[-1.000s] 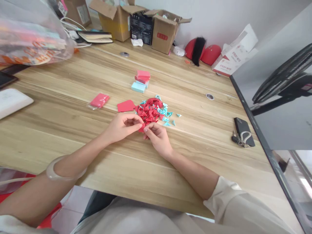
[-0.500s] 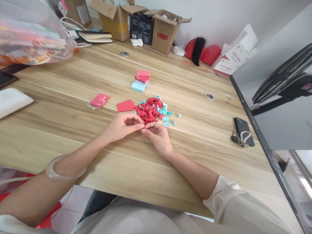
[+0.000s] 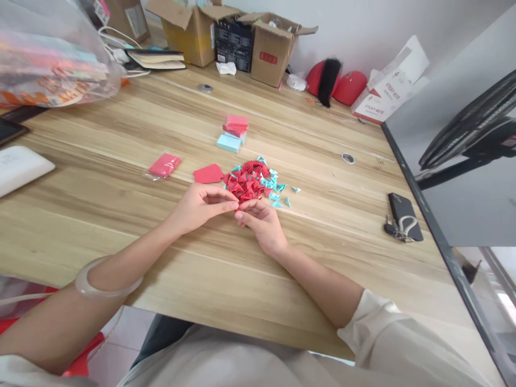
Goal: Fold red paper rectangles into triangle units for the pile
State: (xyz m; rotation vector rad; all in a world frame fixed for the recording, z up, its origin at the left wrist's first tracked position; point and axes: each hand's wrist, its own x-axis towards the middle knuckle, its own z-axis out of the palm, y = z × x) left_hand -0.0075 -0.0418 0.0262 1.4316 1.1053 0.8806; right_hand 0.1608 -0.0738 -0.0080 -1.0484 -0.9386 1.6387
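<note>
1. Two bare hands meet at the near middle of a wooden table [image 3: 121, 215]. The left hand [image 3: 197, 207] and the right hand [image 3: 260, 220] have their fingertips pressed together, pinched on one small red paper piece [image 3: 235, 209] that is mostly hidden between them, so its shape cannot be told.
2. One pale bangle [image 3: 97, 282] circles the left forearm at the near table edge.
3. One heap of folded paper triangles [image 3: 252, 183] lies just beyond the fingertips, touching them. Red triangles fill its left and middle; light blue ones scatter along its right side. They are too many and too small to count.
4. One flat red paper sheet [image 3: 208, 174] lies just left of the heap.
5. One pink paper pack in clear wrap [image 3: 163, 165] lies further left, well apart from the heap.
6. One short stack of paper pads [image 3: 233, 133], red on top and light blue below, sits beyond the heap.
7. One black phone with keys [image 3: 403, 217] lies to the right, near a dark monitor [image 3: 463, 161].
8. One white device [image 3: 20, 167] sits at the left edge.
9. One clear plastic bag [image 3: 52, 59] sits at the far left.
10. Three open cardboard boxes [image 3: 270, 51] stand along the far edge, with two red rounded objects [image 3: 349, 88] to their right.
</note>
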